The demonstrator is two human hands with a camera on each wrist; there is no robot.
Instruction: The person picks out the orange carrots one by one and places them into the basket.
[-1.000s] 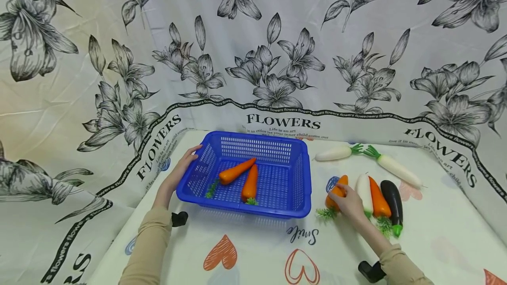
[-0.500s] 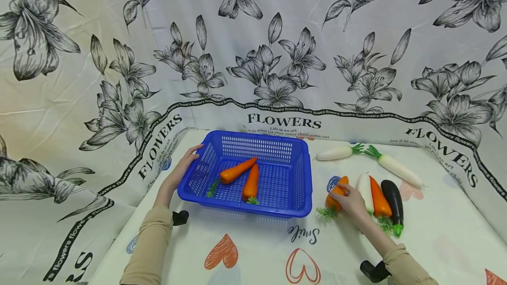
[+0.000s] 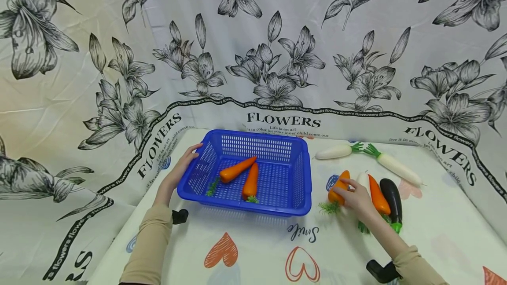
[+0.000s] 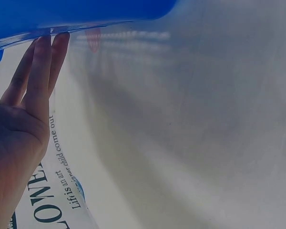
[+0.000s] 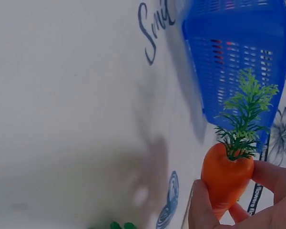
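Note:
In the head view my left hand point(image 3: 181, 168) is at the left side of a blue plastic basket point(image 3: 307, 188). Its straight fingers touch the rim, as the left wrist view also shows. Inside the basket lie two orange carrots, one slanting point(image 3: 237, 169) and one more upright point(image 3: 250, 183), with green leafy tops. My right hand point(image 3: 359, 199) pinches another carrot point(image 5: 226, 176) between thumb and fingers, to the right of the basket, with its leaves pointing towards me. Just beside that hand are a partly hidden white radish point(image 3: 362, 179), a carrot point(image 3: 378, 195) and a dark eggplant point(image 3: 391, 199).
Two white radishes with green tops, one on the left point(image 3: 334, 152) and one on the right point(image 3: 400, 169), lie farther back on the table. A white cloth printed with hearts point(image 3: 222, 250) covers the table. A floral curtain point(image 3: 277, 56) hangs behind it.
My right hand has shifted slightly up and to the right with the pinched carrot, covering more of the white radish beside it. The left hand and basket stay in place.

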